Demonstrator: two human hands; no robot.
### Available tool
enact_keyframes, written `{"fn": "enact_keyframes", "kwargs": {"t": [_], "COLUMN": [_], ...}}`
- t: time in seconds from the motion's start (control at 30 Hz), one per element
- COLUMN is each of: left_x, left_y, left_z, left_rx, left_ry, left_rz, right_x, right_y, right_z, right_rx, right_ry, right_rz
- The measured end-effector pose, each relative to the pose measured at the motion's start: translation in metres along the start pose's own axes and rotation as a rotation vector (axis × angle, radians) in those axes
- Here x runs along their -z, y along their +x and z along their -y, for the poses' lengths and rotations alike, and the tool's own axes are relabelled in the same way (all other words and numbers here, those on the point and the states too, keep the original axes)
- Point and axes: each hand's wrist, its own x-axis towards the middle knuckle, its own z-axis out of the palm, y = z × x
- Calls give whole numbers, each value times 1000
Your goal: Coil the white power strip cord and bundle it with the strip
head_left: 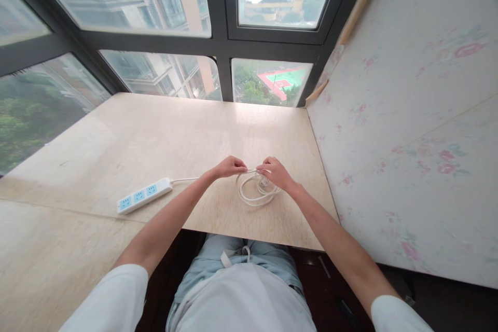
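A white power strip [143, 196] with three blue sockets lies at the left on the stone-patterned sill. Its white cord [254, 200] runs right, passes behind my left forearm and ends in loose loops below my hands. My left hand [231, 166] pinches the cord between thumb and fingers. Just to its right, my right hand [274, 171] also pinches the cord, with a short stretch of it between the two hands. Beneath my right hand a whitish plug [263, 182] shows among the loops, partly covered.
The pale sill [187, 129] reaches to dark window frames [226, 46] at the back. A wall with flowered paper [404, 129] bounds it on the right. The sill's front edge is close to my body, and a seam [70, 210] crosses its left part.
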Motion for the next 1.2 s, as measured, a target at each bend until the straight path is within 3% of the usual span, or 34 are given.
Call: {"fn": "enact_keyframes", "kwargs": {"t": [0.27,0.6,0.73,0.83,1.03,1.2], "left_x": [0,6,6,10,16,19], "left_y": [-13,-50,-56,-58,-81,-119], "left_z": [-9,0,9,15,30,50], "left_rx": [-20,7,59,110,34,21], "left_ry": [-50,-23,-175,-451,-1063,-1133], "left_rz": [-102,-428,-632,-819,-1074,-1297], "right_x": [9,11,10,7,-9,-21], "right_y": [4,-13,-21,-29,-41,-47], "right_z": [13,14,17,16,1,-19], "right_rx": [81,19,-4,-36,-329,-597], "right_ry": [-69,-46,0,17,138,172], "right_rz": [11,-62,-71,-92,-196,-308]}}
